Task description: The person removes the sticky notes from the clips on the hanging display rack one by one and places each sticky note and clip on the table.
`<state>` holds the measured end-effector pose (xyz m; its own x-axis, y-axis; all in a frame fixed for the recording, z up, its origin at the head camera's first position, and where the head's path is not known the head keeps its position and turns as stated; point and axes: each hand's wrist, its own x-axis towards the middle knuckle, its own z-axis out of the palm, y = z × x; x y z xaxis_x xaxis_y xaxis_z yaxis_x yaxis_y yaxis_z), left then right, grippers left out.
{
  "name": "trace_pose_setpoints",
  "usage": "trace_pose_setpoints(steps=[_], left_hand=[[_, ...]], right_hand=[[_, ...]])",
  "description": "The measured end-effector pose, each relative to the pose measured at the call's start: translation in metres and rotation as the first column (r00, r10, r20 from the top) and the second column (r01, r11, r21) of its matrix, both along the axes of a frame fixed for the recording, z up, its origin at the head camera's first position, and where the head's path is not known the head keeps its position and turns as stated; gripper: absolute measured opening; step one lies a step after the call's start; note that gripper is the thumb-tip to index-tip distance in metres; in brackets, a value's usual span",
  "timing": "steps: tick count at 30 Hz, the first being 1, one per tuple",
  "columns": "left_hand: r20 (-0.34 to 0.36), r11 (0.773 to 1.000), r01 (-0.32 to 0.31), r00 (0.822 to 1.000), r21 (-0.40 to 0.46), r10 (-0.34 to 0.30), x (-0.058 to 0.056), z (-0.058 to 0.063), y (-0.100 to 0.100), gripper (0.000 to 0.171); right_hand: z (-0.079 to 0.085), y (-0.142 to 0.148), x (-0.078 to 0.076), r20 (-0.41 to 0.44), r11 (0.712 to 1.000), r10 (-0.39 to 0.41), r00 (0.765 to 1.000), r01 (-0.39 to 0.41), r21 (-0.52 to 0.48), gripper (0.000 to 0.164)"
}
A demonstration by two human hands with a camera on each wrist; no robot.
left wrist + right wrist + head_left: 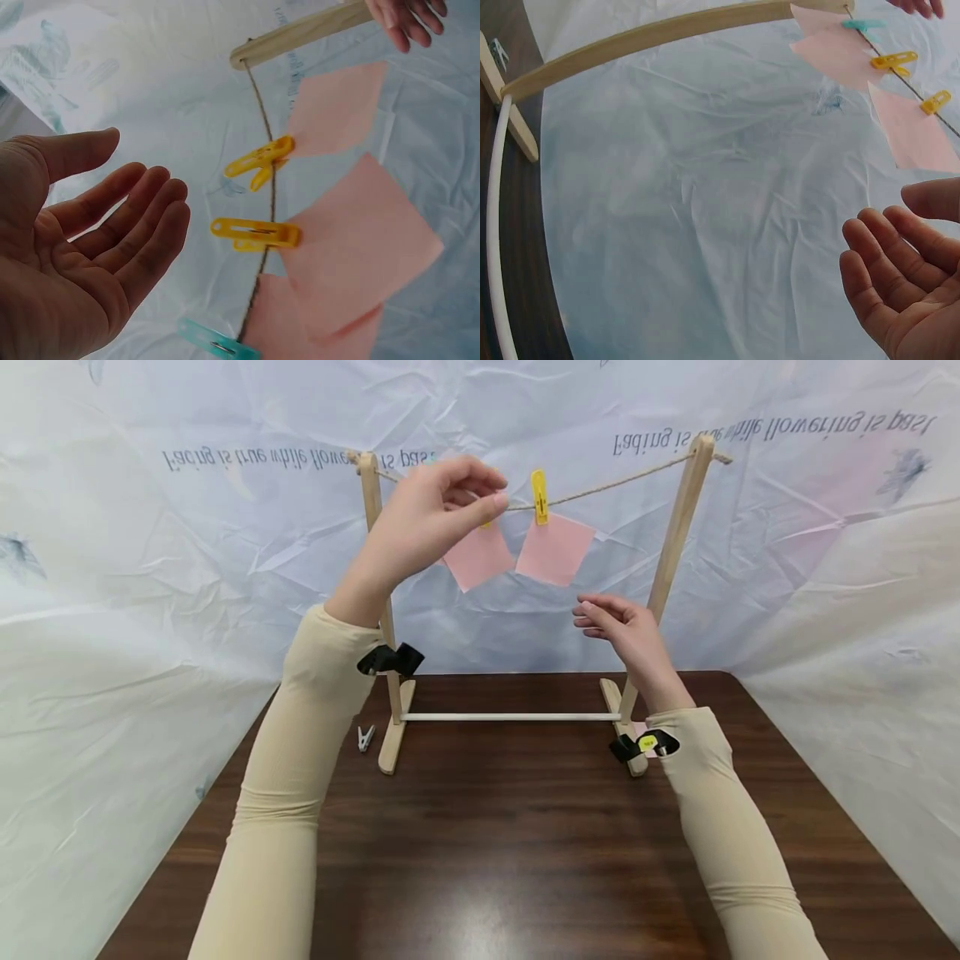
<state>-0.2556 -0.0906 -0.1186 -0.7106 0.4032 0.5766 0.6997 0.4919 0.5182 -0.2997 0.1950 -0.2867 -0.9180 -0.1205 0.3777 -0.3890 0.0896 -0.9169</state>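
My left hand (438, 514) is raised in front of the twine (622, 483), its fingers loosely bent with nothing between them. In the left wrist view it is apart from the pegs. A yellow clothes peg (540, 497) clips a pink paper square (555, 552) to the twine. Another yellow peg (255, 232) holds a second pink square (478, 560), which overlaps a third square (274, 322) by a teal peg (217, 342). Below and right of the hanging papers, my right hand (626, 635) is held up, relaxed and holding nothing.
A wooden stand carries the twine between its left post (371, 493) and right post (681, 527), with a white rod (510, 717) low down. On the dark table (480, 827), a greyish peg (365, 738) lies left of the stand; pink paper (642, 732) lies by its right foot.
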Motion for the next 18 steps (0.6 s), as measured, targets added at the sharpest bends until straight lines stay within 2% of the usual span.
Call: trace_pose_setpoints(steps=[6, 10, 18], left_hand=[[-0.071, 0.998, -0.019, 0.997, -0.068, 0.014, 0.000, 0.016, 0.012, 0.032], [-0.059, 0.996, -0.014, 0.998, -0.082, 0.009, -0.004, 0.025, 0.018, 0.033], [-0.059, 0.995, -0.018, 0.998, -0.103, 0.012, -0.018, 0.041, 0.029, 0.036]], right_hand=[[0.002, -0.008, -0.003, -0.030, 0.999, -0.039, 0.999, 0.038, -0.038, 0.041], [0.005, -0.011, -0.004, -0.054, 0.995, -0.075, 0.996, 0.072, -0.065, 0.042], [0.013, -0.020, -0.007, -0.039, 0.992, -0.067, 0.997, 0.062, -0.107, 0.041]])
